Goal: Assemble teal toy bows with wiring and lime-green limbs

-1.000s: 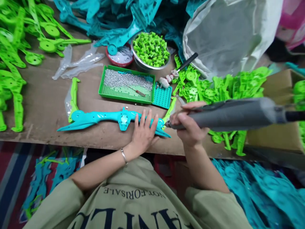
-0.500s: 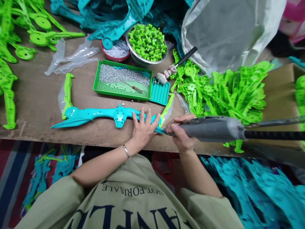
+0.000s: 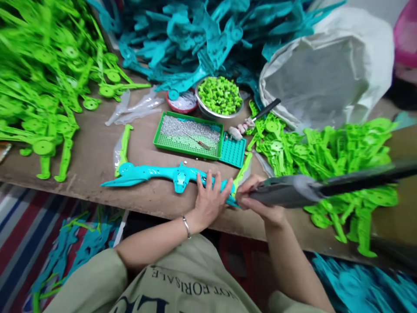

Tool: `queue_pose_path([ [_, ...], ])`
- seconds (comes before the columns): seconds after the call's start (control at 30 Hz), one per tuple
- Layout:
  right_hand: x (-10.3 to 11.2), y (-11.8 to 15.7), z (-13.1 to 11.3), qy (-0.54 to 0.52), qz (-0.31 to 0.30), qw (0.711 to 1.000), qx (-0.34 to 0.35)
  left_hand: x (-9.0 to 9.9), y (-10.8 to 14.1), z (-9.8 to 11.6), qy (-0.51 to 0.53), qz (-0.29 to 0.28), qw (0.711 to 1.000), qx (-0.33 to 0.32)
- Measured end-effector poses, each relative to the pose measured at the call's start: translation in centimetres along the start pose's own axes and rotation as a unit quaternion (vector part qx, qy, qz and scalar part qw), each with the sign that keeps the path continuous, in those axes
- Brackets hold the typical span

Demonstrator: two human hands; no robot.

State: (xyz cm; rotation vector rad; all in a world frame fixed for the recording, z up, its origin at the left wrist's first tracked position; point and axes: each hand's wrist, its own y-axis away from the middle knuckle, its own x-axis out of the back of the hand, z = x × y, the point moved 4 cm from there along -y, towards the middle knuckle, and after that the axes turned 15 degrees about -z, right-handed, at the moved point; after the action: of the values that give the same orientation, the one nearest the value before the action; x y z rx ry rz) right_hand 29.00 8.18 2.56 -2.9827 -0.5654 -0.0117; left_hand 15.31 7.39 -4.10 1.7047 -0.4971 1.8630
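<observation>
A blue plastic toy bow body (image 3: 156,172) lies lengthwise near the bench's front edge. My left hand (image 3: 210,202) rests flat on its right part, fingers spread, covering some of the surface. Wrapped around the front of a grey power screwdriver (image 3: 286,191) is my right hand (image 3: 260,200), at the bow's right tip. My fingers hide the tool's bit, so its contact with the bow cannot be made out. Green plastic limbs stand out from both ends, a left one (image 3: 124,148) and a right one (image 3: 243,174), each beside a clear plastic piece.
Beyond the bow sit a green tray (image 3: 187,150) of small screws, a blue-green pad (image 3: 233,152), a metal bowl (image 3: 220,115) of green pieces and a red basket (image 3: 180,110). Piles of green parts (image 3: 42,87) and blue parts (image 3: 182,30) surround a white sack (image 3: 325,82).
The camera view has shifted, showing more of the bench's far side. The screwdriver's rear end has tilted upward in view. Both hands stay at the bow's right end.
</observation>
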Motion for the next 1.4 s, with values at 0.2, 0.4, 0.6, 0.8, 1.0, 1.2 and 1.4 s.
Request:
queue_pose_path([
  [0.2,1.0,-2.9,-3.1,-0.001,0.097,0.988,0.123,1.2,1.3,0.2,0.018,0.031,0.999,-0.010],
  [0.4,1.9,-4.3,-1.6,0.076,0.171,0.981,0.056,6.7,-1.1,-7.2,0.061,0.076,0.994,-0.041],
  [0.6,1.2,-5.3,-1.3,0.067,0.158,0.984,0.054,11.5,-8.8,-21.8,0.049,0.023,0.991,0.121],
  [0.8,1.2,-6.0,-0.4,0.050,0.155,0.985,0.051,9.7,-12.3,-24.3,0.060,-0.024,0.994,0.085],
  [1.0,1.1,-6.8,-0.5,0.029,0.171,0.983,0.053,9.5,-12.1,-24.6,0.088,-0.024,0.992,0.081],
  [1.2,0.5,-7.4,-1.1,0.042,0.168,0.983,0.058,9.9,-11.2,-25.6,0.152,-0.015,0.983,0.098],
  [1.4,0.5,-6.6,-1.0,0.049,0.175,0.982,0.051,10.6,-7.0,-22.3,0.401,0.008,0.916,0.036],
])
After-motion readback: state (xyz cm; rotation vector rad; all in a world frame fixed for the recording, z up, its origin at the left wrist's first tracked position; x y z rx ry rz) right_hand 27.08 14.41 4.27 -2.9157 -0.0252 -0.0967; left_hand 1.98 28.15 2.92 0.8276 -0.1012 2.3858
